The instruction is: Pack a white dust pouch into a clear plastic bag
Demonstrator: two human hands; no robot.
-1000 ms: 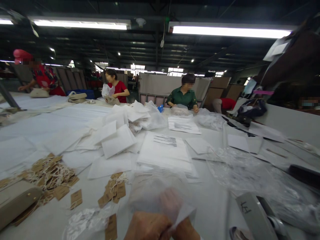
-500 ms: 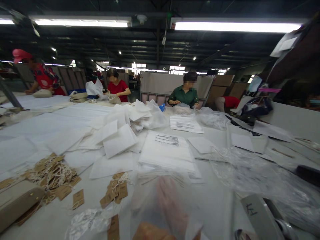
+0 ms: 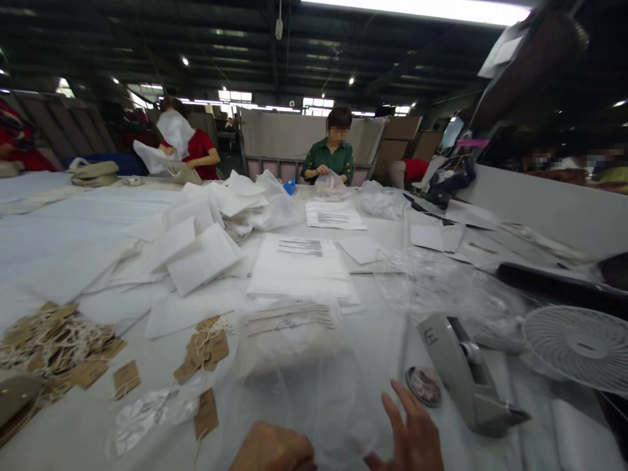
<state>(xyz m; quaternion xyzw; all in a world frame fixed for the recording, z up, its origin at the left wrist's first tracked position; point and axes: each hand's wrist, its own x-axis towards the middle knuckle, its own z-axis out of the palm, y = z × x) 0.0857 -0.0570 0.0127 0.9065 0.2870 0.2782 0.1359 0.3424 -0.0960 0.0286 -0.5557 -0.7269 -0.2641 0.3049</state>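
Note:
A frosted plastic bag (image 3: 304, 392) lies flat in front of me, with a beige item (image 3: 294, 350) showing through its far end and printed lines along its top. My left hand (image 3: 275, 448) is closed at the bag's near edge and grips the plastic. Fingers spread, my right hand (image 3: 412, 432) hovers at the bag's near right corner; whether its thumb touches the plastic I cannot tell. Just beyond the bag sits a stack of white printed bags (image 3: 299, 265).
To the right stand a tape dispenser (image 3: 466, 376), a small round dish (image 3: 423, 386) and a white fan (image 3: 583, 347). Brown tags with strings (image 3: 53, 347) pile up at left, near a beige bag (image 3: 17, 399). Co-workers (image 3: 331, 154) work across the table.
My right hand was inside the bag and is now out of it, to the right. My left hand stays at the near edge. The view has turned right and down.

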